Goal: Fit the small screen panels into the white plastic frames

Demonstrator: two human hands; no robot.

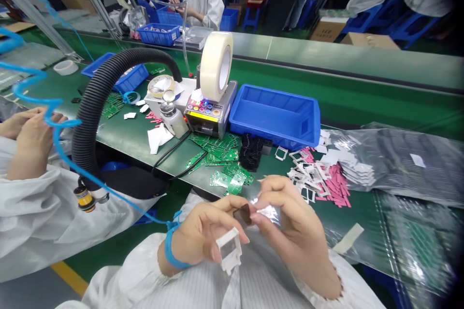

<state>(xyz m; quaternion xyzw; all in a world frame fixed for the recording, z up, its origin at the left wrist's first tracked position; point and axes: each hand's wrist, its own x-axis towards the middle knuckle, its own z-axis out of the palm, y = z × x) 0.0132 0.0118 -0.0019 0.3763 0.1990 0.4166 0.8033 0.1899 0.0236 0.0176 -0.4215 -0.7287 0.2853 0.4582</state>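
My left hand (197,231) is closed, with a small white plastic frame (229,250) held between thumb and fingers near my lap. A small dark rectangular panel (242,214) sits between the two hands, its left edge by my left fingertips. At its right edge, my right hand (295,224) pinches with thumb and forefinger. Some shiny clear film (271,213) shows behind the right fingers; whether they hold it too, I cannot tell. A blue wrist strap (171,246) with a coiled cord circles my left wrist.
Ahead lie green circuit boards (221,149), a blue bin (275,111) and a tape dispenser (210,111). White frames (308,171) and pink strips (335,186) are piled rightward. A black hose (85,120) arches at left, near a co-worker's hands (32,130).
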